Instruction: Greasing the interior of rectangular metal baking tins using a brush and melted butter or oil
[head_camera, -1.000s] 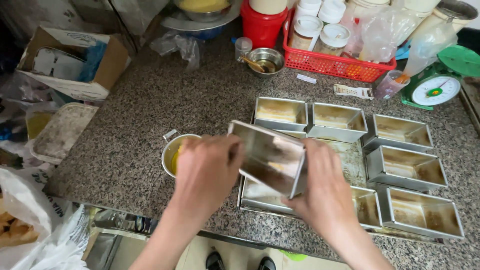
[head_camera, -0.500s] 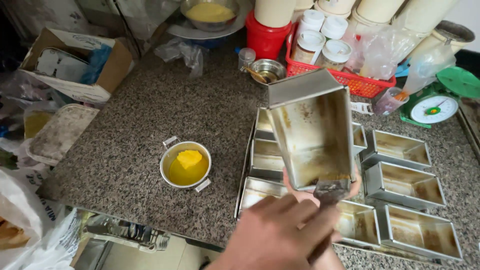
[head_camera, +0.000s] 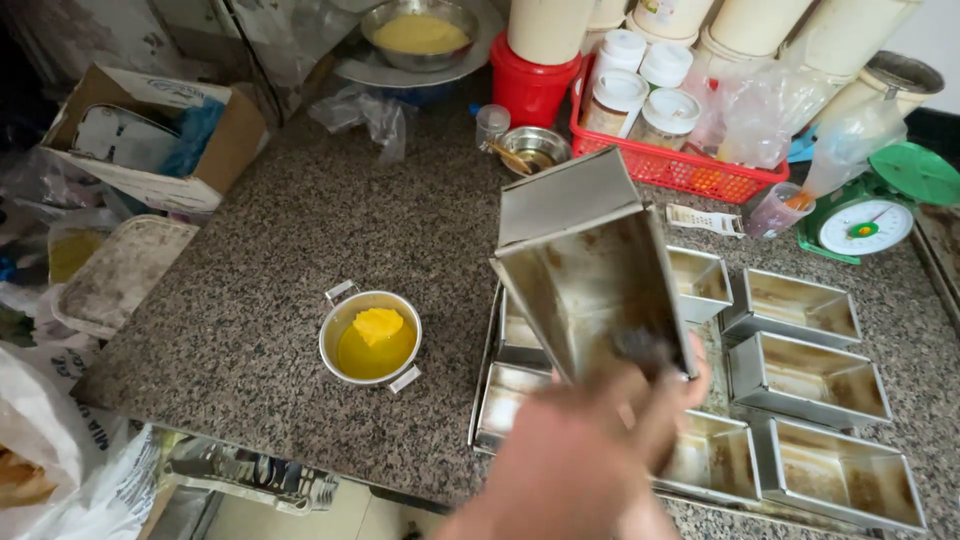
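1. Widest of all, the speckled grey granite tabletop (head_camera: 260, 260) fills the view, rough in look and flat, and it carries everything here.
2. On its right side lies a cluster of rectangular grey metal loaf tins (head_camera: 805, 365), mouths up and packed side by side, their insides dull and smeared; packed that way they seem set out for one pass each.
3. Lifted above them is the tall rectangular steel loaf tin (head_camera: 585, 275), tilted with its open mouth towards the camera, which I judge lets the inner walls be reached.
4. Right below it, the blurred hand (head_camera: 590, 460) comes up from the bottom edge. Which hand it is I cannot tell, and how far its grip is closed is lost in blur; something dark and smeared sits at the tin's lower lip by the fingers (head_camera: 665, 400), too blurred to name.
5. At the back, a red plastic mesh basket (head_camera: 690, 165) holds white-lidded jars, with a green kitchen scale (head_camera: 870, 215) at its right.
6. Far left, an open brown cardboard box (head_camera: 150, 140) sits at the edge.
7. Smallest, the small round metal pot of yellow fat (head_camera: 370, 335) stands near the tins, within easy reach.
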